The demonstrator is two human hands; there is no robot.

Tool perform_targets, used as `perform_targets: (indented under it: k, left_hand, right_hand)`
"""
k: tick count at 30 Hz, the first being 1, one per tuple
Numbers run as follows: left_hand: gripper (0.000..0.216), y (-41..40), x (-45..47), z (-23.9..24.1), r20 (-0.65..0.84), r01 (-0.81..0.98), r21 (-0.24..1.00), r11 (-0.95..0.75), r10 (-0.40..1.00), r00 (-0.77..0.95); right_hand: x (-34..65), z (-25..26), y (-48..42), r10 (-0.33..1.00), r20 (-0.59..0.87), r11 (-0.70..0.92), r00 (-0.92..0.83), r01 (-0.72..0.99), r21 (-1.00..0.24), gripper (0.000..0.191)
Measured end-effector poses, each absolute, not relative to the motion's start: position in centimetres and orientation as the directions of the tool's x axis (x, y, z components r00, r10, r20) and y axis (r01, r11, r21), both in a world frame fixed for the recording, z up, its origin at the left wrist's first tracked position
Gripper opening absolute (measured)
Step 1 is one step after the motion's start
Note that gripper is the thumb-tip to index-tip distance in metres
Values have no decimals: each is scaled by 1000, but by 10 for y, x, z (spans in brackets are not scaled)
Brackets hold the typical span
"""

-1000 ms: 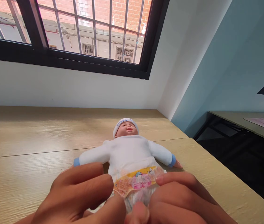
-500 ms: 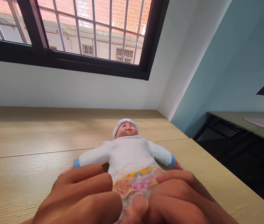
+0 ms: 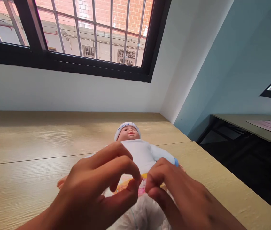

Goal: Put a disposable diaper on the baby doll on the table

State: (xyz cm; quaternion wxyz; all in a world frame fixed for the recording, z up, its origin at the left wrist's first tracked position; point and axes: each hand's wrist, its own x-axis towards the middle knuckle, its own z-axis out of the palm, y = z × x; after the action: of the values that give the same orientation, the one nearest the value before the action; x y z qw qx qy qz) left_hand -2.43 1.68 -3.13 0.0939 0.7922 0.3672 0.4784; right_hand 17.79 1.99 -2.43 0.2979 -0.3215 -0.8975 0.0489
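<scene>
A baby doll (image 3: pixel 139 153) in a white top with blue cuffs and a printed white cap lies on its back, head away from me. Around its lower body is a white diaper (image 3: pixel 141 210) with a yellow and pink printed band across the front. My left hand (image 3: pixel 102 179) is over the band, thumb and forefinger pinched together. Close beside it, my right hand (image 3: pixel 174 185) is also pinched, its other fingers curled in. Both sets of fingertips nearly meet over the middle of the band. Whatever is between them is hidden or too small to name.
The doll lies on a light wooden table (image 3: pixel 30 143), with a seam running across it. Behind is a white wall below a barred, black-framed window (image 3: pixel 89 64). To the right, past the table's edge, stands another table (image 3: pixel 231 123) with a pink striped cloth (image 3: pixel 269 126).
Both hands have lifted from the diaper's sides and moved up and inward, fingertips coming together over the printed band. More of the diaper's lower front shows. The left hand covers the doll's arm.
</scene>
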Motion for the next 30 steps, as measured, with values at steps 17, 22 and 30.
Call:
perform_targets:
  k: [17, 22, 30]
  left_hand:
    - [17, 35, -34, -41, 286, 486, 714, -503, 844, 453]
    - [31, 33, -29, -24, 237, 436, 809, -395, 897, 374]
    - [28, 30, -29, -20, 402, 194, 865, -463, 870, 284]
  right_hand:
    - [168, -28, 31, 383, 518, 881, -765, 471, 43, 32]
    - [167, -23, 36, 409, 534, 882, -740, 471, -24, 27]
    - [170, -21, 41, 532, 578, 831, -619, 512, -216, 20]
